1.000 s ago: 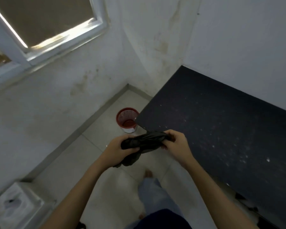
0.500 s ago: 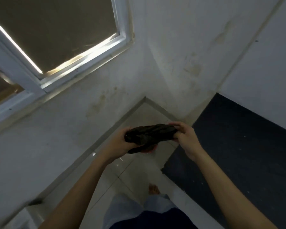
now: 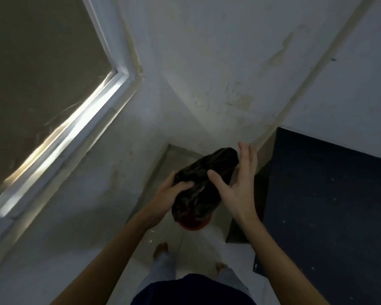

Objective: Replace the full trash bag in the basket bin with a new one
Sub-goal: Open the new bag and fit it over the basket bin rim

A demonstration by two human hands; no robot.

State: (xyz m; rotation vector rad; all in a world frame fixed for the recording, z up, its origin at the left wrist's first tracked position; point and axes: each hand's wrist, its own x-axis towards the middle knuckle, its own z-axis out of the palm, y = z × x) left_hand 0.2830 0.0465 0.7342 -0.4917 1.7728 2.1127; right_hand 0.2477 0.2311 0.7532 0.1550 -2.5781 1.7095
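Note:
A crumpled black trash bag [image 3: 204, 179] hangs in front of me over the floor corner. My left hand [image 3: 171, 195] grips its lower left end. My right hand [image 3: 238, 183] lies against its right side with fingers spread and straight, the thumb pressing on the bag's middle. Just below the bag a sliver of the red basket bin [image 3: 194, 225] shows on the floor; the bag hides the rest of it.
A dark countertop [image 3: 330, 205] runs along the right, its corner close to the bin. White walls meet in the corner ahead, with a window [image 3: 42, 84] at the left. My feet [image 3: 161, 249] stand on pale floor tiles just short of the bin.
I have stepped closer, so the bin now sits right under the bag. The bag has turned from lying level to slanting up-right, and my right hand has loosened from a pinch to spread fingers.

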